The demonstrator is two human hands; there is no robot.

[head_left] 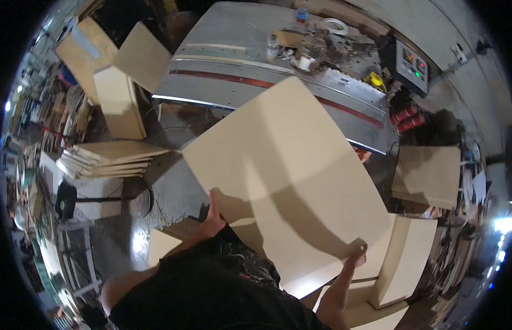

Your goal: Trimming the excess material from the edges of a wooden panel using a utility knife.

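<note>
A large flat beige board [292, 165] is held out in front of me, tilted, its far corner reaching over the front edge of a metal machine table. My left hand [213, 213] grips the board's left edge, the thumb lying along it. At the lower right edge my right hand [356, 254] is closed on the same board, its fingers curled over the rim. Shadows of my arms fall across the panel's smooth face. The undersides of both grips are hidden.
Behind the board stands the grey metal machine table [212, 33] with cluttered scraps. A control box [411, 69] with lit displays sits at its right. Stacked panels [110, 157] lie at left; more beige panels [407, 258] stand at right, and a brown board [426, 176] leans beyond them.
</note>
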